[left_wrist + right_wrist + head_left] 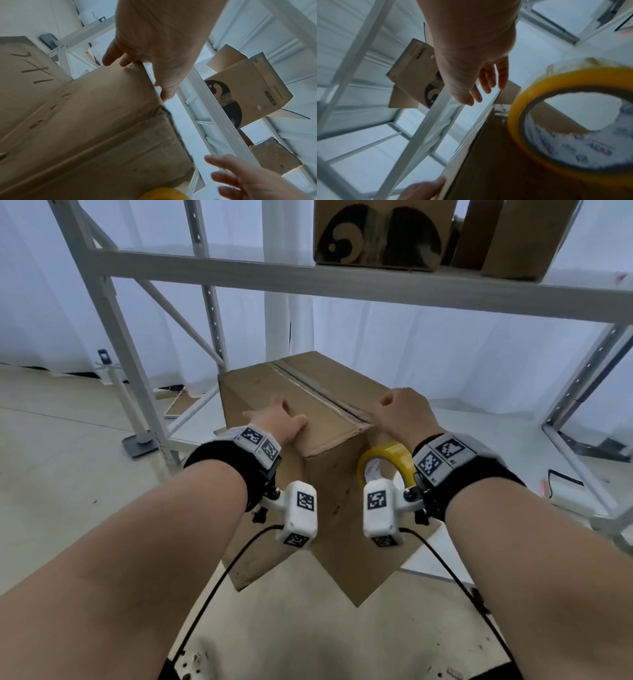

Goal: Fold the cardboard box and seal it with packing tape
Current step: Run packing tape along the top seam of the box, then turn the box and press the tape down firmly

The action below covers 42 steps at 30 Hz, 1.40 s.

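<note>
Sealing stage, I judge: left hand (279,419) presses flat on the box (308,405) at frame centre; right hand (406,412) hovers loosely open, tape (394,455) around its wrist. Next: run tape along the seam.

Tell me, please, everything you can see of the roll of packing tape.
The roll of packing tape is a ring of glossy yellow tape wound on a core with printing inside. It hangs around the right wrist like a bracelet, beside the near corner of the cardboard box. The right hand does not grip it; the fingers are loose and extended.
</note>
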{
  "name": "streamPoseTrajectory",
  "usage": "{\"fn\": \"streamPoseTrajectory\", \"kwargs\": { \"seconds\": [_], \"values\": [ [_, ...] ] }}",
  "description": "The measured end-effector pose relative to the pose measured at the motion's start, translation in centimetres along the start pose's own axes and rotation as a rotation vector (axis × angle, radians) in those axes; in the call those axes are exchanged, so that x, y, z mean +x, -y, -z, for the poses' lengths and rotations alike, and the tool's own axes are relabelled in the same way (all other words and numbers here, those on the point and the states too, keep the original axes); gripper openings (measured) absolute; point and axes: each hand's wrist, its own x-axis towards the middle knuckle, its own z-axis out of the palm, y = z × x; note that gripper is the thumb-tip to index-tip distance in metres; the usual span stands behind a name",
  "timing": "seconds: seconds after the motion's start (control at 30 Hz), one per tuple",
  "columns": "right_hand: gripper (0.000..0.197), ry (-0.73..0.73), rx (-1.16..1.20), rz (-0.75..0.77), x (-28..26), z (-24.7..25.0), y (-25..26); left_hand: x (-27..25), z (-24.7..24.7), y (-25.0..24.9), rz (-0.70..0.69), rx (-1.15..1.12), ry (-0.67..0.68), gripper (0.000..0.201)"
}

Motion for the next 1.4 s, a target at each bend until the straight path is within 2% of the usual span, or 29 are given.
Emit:
{"fn": "streamPoseTrajectory", "kwargs": {
  "seconds": [0.13, 0.2, 0.23, 0.33, 0.47, 0.53, 0.63, 0.73, 0.87, 0.97, 1.03, 1.1, 1.2, 1.3, 1.4],
  "values": [
    [0.066, 0.149, -0.027, -0.179, 3.4, -0.1, -3.2, 0.4, -0.1, -1.5, 0.128, 0.043, 0.003, 0.082],
    [0.088, 0.240, 0.094, -0.215, 4.4, 0.0, -4.7, 0.4, -0.3, -1.4, 0.139, 0.021, -0.013, 0.085],
    [0.090, 0.271, 0.180, -0.201, 4.8, -0.2, -5.5, 0.6, -0.3, -1.2, 0.122, 0.015, -0.024, 0.084],
    [0.068, 0.259, 0.398, -0.131, 4.3, -0.7, -7.0, 1.4, -0.4, -0.6, 0.090, 0.018, -0.007, 0.084],
    [0.058, 0.141, 0.466, -0.116, 2.8, -0.9, -8.2, 1.7, 0.2, -1.2, 0.043, 0.031, 0.033, 0.091],
    [0.056, 0.138, 0.415, -0.135, 2.1, -0.3, -8.5, 1.6, 0.5, -1.9, -0.044, 0.062, -0.019, 0.083],
    [0.049, 0.170, 0.360, -0.093, 0.4, 0.8, -8.7, 0.8, 0.3, -2.7, -0.257, 0.094, -0.136, 0.065],
    [0.046, 0.177, 0.254, -0.070, -0.9, 1.2, -8.4, 0.2, -0.3, -2.2, -0.384, 0.197, -0.136, 0.056],
    [0.049, 0.156, 0.068, -0.051, -2.2, 0.8, -7.5, -0.2, -0.4, -2.4, -0.405, 0.315, -0.059, 0.051],
    [0.056, 0.214, 0.082, -0.103, -2.7, 0.6, -7.3, -0.9, -0.3, -3.3, -0.341, 0.421, 0.001, 0.060],
    [0.060, 0.226, 0.147, -0.116, -3.4, 1.1, -7.4, -2.1, 0.0, -4.0, -0.330, 0.437, -0.011, 0.067],
    [0.060, 0.180, 0.209, -0.109, -4.6, 2.0, -7.8, -3.9, 0.2, -4.7, -0.398, 0.389, -0.060, 0.066],
    [0.051, 0.097, 0.166, -0.158, -6.2, 3.6, -9.4, -6.5, 0.0, -5.6, -0.571, 0.356, -0.071, 0.073],
    [0.038, 0.081, 0.085, -0.247, -7.6, 5.4, -11.9, -8.6, -0.8, -7.2, -0.724, 0.305, -0.140, 0.044],
    [0.032, 0.079, 0.000, -0.294, -8.8, 6.8, -14.3, -10.5, -2.4, -9.6, -0.852, 0.325, -0.145, 0.037]
  ]
}}
